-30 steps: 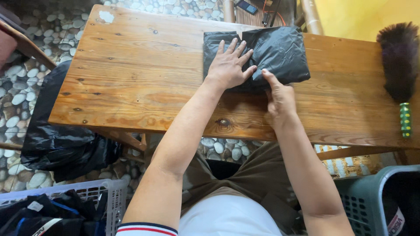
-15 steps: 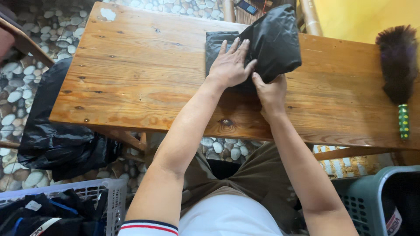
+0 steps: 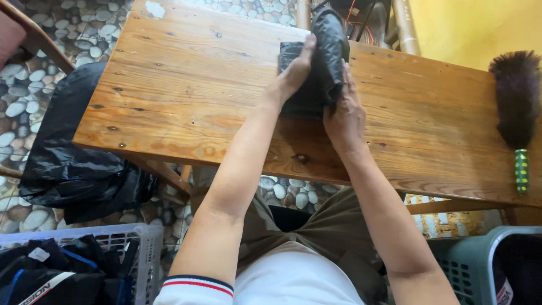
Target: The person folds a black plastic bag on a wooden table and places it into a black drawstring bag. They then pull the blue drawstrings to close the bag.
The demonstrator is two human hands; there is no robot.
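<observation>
A black cloth (image 3: 322, 62) lies folded on the far middle of a wooden table (image 3: 186, 90). Its right half stands raised, tipped toward the left over the flat part. My left hand (image 3: 291, 76) presses flat on the lower layer, fingers against the raised flap. My right hand (image 3: 344, 116) is on the right side of the cloth, lifting that flap. Both forearms reach forward over the table's near edge.
A dark feather duster with a green handle (image 3: 516, 113) lies at the table's right end. A black plastic bag (image 3: 68, 164) sits on the pebble floor at left. A white basket (image 3: 73, 265) with dark clothes is bottom left, a grey basket (image 3: 491, 265) bottom right.
The right half of the black cloth has been lifted off the table and swung up and leftward by my right hand. My left hand stays pressed on the cloth.
</observation>
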